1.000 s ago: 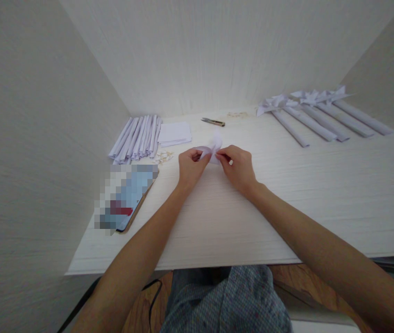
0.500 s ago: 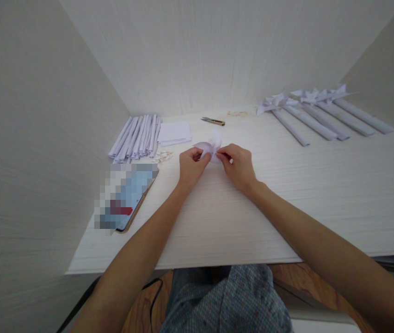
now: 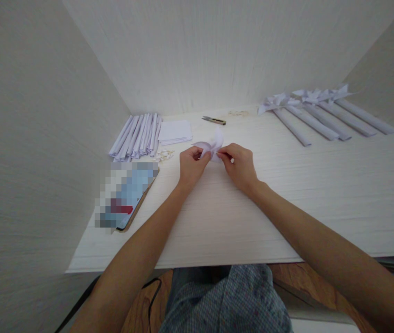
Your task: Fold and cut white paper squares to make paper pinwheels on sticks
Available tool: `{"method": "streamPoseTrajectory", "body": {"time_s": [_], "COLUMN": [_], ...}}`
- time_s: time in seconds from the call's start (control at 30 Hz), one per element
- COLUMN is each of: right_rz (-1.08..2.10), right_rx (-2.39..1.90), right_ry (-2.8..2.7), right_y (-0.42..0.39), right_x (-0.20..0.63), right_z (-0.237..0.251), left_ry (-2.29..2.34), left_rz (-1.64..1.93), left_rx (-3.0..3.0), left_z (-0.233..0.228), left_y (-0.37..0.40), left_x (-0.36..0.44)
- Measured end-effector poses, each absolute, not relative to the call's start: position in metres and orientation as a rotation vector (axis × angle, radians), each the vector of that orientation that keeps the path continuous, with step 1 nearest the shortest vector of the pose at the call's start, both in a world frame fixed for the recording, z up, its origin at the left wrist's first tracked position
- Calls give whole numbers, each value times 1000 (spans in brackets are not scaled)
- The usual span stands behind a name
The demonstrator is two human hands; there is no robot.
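a person's two bare arms reach forward over a pale wood-grain table (image 3: 287, 203); the left hand (image 3: 190, 165) and the right hand (image 3: 240, 165) meet near the middle of the table, just above its surface; between them is a small folded white paper piece (image 3: 212, 144), its flaps fanning upward; the left thumb and fingers pinch its left side, the right fingertips pinch its right side, the other fingers curled in; to the far left lies a row of folded white paper strips (image 3: 136, 135), and just beside it a stack of flat white sheets (image 3: 175, 131); small pale scraps (image 3: 164, 155) lie near the left hand; a phone (image 3: 127, 194) rests at the left edge; a small cutter (image 3: 213, 120) lies behind the hands; at the far right sit rolled paper sticks with bows at their ends (image 3: 317, 115).
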State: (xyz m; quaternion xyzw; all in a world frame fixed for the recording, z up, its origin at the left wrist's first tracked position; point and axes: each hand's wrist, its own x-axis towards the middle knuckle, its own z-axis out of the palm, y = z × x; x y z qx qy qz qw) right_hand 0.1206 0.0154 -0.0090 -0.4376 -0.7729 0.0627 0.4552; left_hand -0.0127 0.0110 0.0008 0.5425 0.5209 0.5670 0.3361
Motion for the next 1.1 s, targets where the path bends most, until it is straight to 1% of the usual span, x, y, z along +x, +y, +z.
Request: {"method": "streamPoseTrajectory", "body": {"time_s": [0.83, 1.1], "right_rz": [144, -54], "right_rx": [-1058, -1123], "right_ry": [-1934, -2091], "right_y": [14, 10], "right_x": [122, 122], "right_z": [-7, -1], "left_ry": [1365, 1375], "left_rz": [1479, 1460], "left_rx": [1434, 1489], "left_z": [-2, -4], "left_y": [12, 14], "left_x": [-13, -13]}}
